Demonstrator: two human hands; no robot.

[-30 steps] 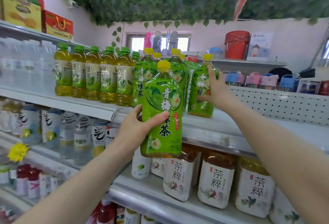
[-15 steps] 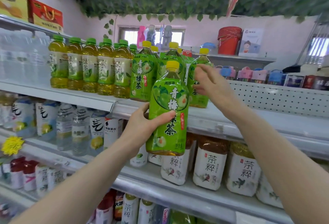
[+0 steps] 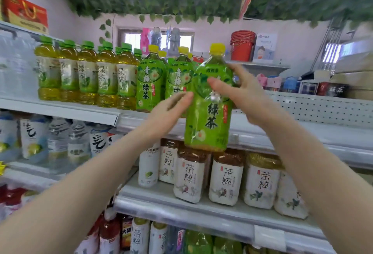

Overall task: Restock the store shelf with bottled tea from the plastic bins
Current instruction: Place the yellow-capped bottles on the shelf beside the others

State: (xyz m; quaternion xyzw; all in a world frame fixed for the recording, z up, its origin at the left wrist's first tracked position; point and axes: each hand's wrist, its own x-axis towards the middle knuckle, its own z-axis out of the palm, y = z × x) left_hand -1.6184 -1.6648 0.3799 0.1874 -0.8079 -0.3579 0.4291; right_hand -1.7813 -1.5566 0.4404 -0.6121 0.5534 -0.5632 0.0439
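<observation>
Right hand grips one green tea bottle, thumb across the label, fingers behind. Left hand, fingers straight, touches the bottle's left side. Bottle is upright, in front of the upper shelf; at least four matching yellow-capped bottles stand just left.

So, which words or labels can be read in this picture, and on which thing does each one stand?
"绿茶": held green bottle, gripped by the right hand, left hand beside it.
"青梅 绿茶": yellow-capped shelf bottle.
"绿茶": green-capped bottles.
"茶粹": white-labelled bottles below.
Small print, price tags, poster: too blurred to read.
</observation>
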